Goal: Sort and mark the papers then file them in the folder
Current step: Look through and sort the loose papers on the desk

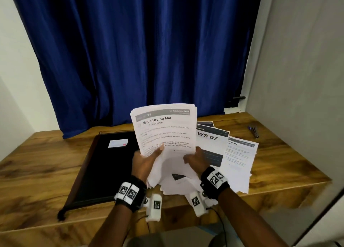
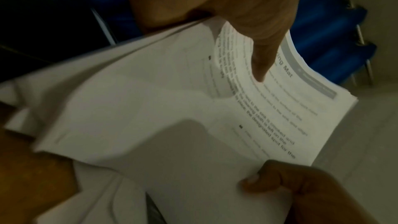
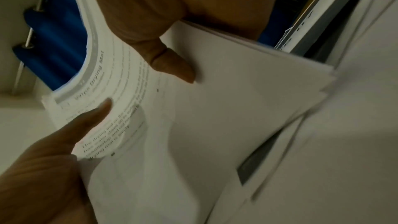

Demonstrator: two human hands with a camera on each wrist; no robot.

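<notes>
A stack of printed papers point(image 1: 165, 129), its top sheet headed "Wipe Drying Mat", stands raised above the wooden table. My left hand point(image 1: 147, 161) grips its lower left, thumb pressed on the front sheet point(image 2: 260, 67). My right hand point(image 1: 195, 158) grips the lower right edge, thumb on the paper point(image 3: 172, 67). Lower sheets point(image 1: 175, 177) droop between my wrists. A black folder point(image 1: 104, 168) with a small white label point(image 1: 118, 143) lies open to the left. More papers, one marked "WS 07" point(image 1: 210, 140), lie spread at the right.
Pens point(image 1: 254, 131) lie at the table's far right. A blue curtain point(image 1: 139, 51) hangs behind the table point(image 1: 37, 168). A grey wall point(image 1: 307, 79) stands at the right. Bare wood shows left of the folder.
</notes>
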